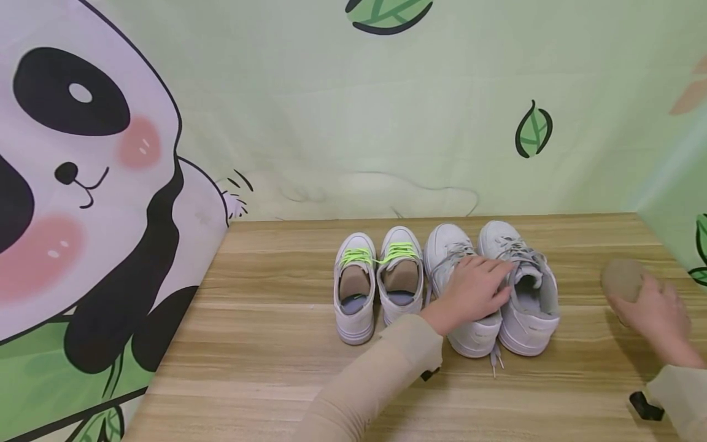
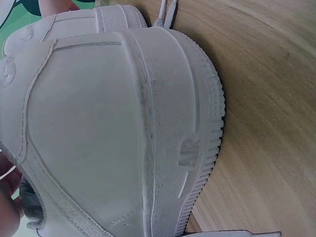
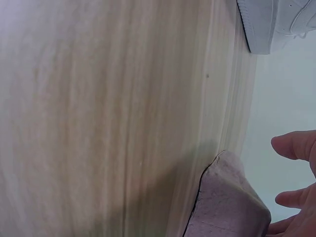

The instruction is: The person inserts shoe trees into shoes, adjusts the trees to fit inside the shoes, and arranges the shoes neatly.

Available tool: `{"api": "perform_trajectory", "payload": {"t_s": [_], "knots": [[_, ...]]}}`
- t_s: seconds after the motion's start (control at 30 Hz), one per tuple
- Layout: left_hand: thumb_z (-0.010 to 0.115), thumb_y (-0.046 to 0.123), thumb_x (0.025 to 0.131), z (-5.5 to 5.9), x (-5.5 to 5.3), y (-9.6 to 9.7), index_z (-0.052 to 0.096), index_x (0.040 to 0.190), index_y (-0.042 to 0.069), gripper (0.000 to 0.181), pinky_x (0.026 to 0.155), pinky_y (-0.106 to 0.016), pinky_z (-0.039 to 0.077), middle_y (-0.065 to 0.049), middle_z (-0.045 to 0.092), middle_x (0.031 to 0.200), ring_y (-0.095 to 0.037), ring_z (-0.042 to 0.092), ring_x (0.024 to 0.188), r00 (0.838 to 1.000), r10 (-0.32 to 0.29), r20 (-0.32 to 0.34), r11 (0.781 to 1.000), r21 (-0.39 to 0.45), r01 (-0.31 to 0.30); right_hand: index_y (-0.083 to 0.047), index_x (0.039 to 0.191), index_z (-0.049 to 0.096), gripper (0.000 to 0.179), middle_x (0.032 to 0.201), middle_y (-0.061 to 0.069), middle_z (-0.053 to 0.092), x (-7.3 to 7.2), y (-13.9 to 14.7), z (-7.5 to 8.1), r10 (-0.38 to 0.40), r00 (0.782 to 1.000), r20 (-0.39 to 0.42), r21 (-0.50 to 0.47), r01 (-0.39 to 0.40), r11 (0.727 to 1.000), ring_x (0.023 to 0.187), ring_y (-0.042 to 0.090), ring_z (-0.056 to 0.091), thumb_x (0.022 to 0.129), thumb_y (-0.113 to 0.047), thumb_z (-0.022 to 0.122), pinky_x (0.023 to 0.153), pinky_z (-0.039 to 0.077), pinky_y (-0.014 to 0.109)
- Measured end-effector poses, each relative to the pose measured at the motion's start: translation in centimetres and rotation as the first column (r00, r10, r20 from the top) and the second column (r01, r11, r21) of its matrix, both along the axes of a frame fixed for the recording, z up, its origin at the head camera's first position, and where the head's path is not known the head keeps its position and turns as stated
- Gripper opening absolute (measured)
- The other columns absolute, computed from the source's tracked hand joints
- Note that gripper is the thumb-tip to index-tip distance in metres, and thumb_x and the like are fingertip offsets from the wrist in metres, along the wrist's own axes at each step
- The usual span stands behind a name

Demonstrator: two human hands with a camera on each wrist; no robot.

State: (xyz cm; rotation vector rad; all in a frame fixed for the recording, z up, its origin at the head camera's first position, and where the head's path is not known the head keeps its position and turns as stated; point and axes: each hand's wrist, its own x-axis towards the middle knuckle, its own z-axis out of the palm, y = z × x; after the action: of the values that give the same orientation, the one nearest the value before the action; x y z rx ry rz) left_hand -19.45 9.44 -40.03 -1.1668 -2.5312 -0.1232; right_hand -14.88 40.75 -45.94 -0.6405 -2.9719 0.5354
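Note:
My left hand (image 1: 477,285) lies over the left shoe (image 1: 476,337) of a large white pair, its fingers reaching toward the right shoe (image 1: 528,334). In the left wrist view the fingers (image 2: 9,197) show at the opening of the large left shoe (image 2: 89,108), whose heel fills the picture. Off to the right, my right hand (image 1: 657,313) holds a tan, rounded shoe insert (image 1: 623,282) low over the tabletop. The right wrist view shows that insert (image 3: 227,202) close to the wood, with spread fingers (image 3: 296,145) beside it.
A smaller white pair with lime laces stands to the left, its left shoe (image 1: 355,322) and right shoe (image 1: 400,294) both with brown inserts inside. The wooden tabletop (image 1: 265,350) ends at a pale green cloth backdrop (image 1: 309,110) with a printed panda and leaves.

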Motion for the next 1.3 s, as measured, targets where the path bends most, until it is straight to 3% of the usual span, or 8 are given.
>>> {"api": "perform_trajectory", "payload": {"t_s": [0.07, 0.2, 0.3, 0.47, 0.6, 0.9, 1.1, 1.3], "knots": [[0.041, 0.037, 0.090, 0.0, 0.0, 0.1, 0.046, 0.127, 0.023, 0.040, 0.094, -0.024, 0.035, 0.010, 0.054, 0.122, -0.007, 0.049, 0.109, 1.000, 0.002, 0.009, 1.000, -0.008, -0.001, 0.007, 0.137, 0.010, 0.089, 0.120, 0.045, 0.020, -0.7, 1.6, -1.8, -0.013, 1.000, 0.014, 0.011, 0.013, 1.000, 0.102, 0.059, 0.027, 0.081, -0.049, 0.050, 0.067, 0.033, 0.065], [0.040, 0.038, 0.090, 0.1, -0.1, 0.5, 0.044, 0.128, 0.024, 0.041, 0.094, -0.024, 0.035, 0.011, 0.053, 0.123, -0.007, 0.049, 0.110, 1.000, 0.012, 0.021, 0.999, -0.033, -0.012, 0.010, 0.136, 0.008, 0.086, 0.120, 0.046, 0.019, 0.0, 0.2, 0.0, -0.011, 0.999, 0.042, -0.002, 0.011, 1.000, 0.103, 0.060, 0.025, 0.083, -0.043, 0.050, 0.073, 0.032, 0.066], [0.040, 0.039, 0.090, 0.2, -0.1, 0.6, 0.043, 0.129, 0.024, 0.041, 0.093, -0.025, 0.035, 0.011, 0.052, 0.124, -0.006, 0.049, 0.111, 0.999, 0.019, 0.026, 0.999, -0.051, -0.018, 0.012, 0.135, 0.008, 0.079, 0.120, 0.046, 0.018, 1.1, -2.3, 2.8, -0.014, 0.998, 0.067, -0.028, 0.016, 0.999, 0.104, 0.060, 0.025, 0.085, -0.032, 0.050, 0.076, 0.031, 0.066], [0.040, 0.040, 0.090, 0.1, -0.3, 0.9, 0.041, 0.130, 0.025, 0.043, 0.092, -0.025, 0.035, 0.011, 0.051, 0.126, -0.006, 0.049, 0.111, 0.999, 0.019, 0.038, 0.998, -0.061, -0.017, 0.010, 0.136, 0.006, 0.081, 0.121, 0.046, 0.016, 1.1, -1.9, 2.5, -0.026, 0.996, 0.086, -0.055, 0.031, 0.998, 0.106, 0.060, 0.022, 0.084, -0.036, 0.048, 0.076, 0.030, 0.066], [0.040, 0.040, 0.090, 0.1, -0.4, 1.1, 0.041, 0.130, 0.025, 0.043, 0.093, -0.024, 0.034, 0.011, 0.050, 0.126, -0.007, 0.049, 0.111, 0.999, 0.016, 0.051, 0.998, -0.061, -0.013, 0.009, 0.136, 0.005, 0.084, 0.124, 0.045, 0.015, 0.7, -0.9, 1.5, -0.056, 0.993, 0.108, -0.070, 0.063, 0.996, 0.107, 0.059, 0.022, 0.084, -0.042, 0.046, 0.076, 0.030, 0.066], [0.040, 0.039, 0.090, 0.1, -0.7, 1.7, 0.043, 0.129, 0.024, 0.042, 0.094, -0.025, 0.034, 0.010, 0.049, 0.128, -0.007, 0.050, 0.111, 0.998, 0.043, 0.043, 0.998, -0.058, -0.040, 0.005, 0.138, 0.001, 0.090, 0.128, 0.043, 0.011, -1.1, 3.0, -2.8, -0.075, 0.990, 0.117, -0.052, 0.081, 0.995, 0.109, 0.059, 0.020, 0.083, -0.049, 0.046, 0.077, 0.027, 0.068], [0.041, 0.039, 0.090, 0.0, -0.7, 1.9, 0.044, 0.128, 0.023, 0.042, 0.095, -0.024, 0.035, 0.009, 0.047, 0.129, -0.007, 0.049, 0.112, 0.999, 0.053, 0.007, 0.998, -0.037, -0.052, 0.010, 0.136, 0.005, 0.083, 0.125, 0.045, 0.013, 0.2, 0.4, 0.3, -0.077, 0.990, 0.121, -0.075, 0.086, 0.993, 0.108, 0.060, 0.021, 0.084, -0.041, 0.047, 0.077, 0.028, 0.067], [0.039, 0.041, 0.090, 0.0, -0.7, 2.3, 0.039, 0.132, 0.023, 0.046, 0.099, -0.025, 0.032, 0.008, 0.041, 0.135, -0.007, 0.044, 0.117, 0.996, 0.077, 0.048, 0.994, -0.086, -0.073, 0.014, 0.133, 0.008, 0.083, 0.121, 0.046, 0.015, 1.0, -1.4, 2.1, -0.057, 0.992, 0.116, -0.084, 0.067, 0.994, 0.105, 0.059, 0.024, 0.084, -0.041, 0.047, 0.076, 0.030, 0.065]]}}
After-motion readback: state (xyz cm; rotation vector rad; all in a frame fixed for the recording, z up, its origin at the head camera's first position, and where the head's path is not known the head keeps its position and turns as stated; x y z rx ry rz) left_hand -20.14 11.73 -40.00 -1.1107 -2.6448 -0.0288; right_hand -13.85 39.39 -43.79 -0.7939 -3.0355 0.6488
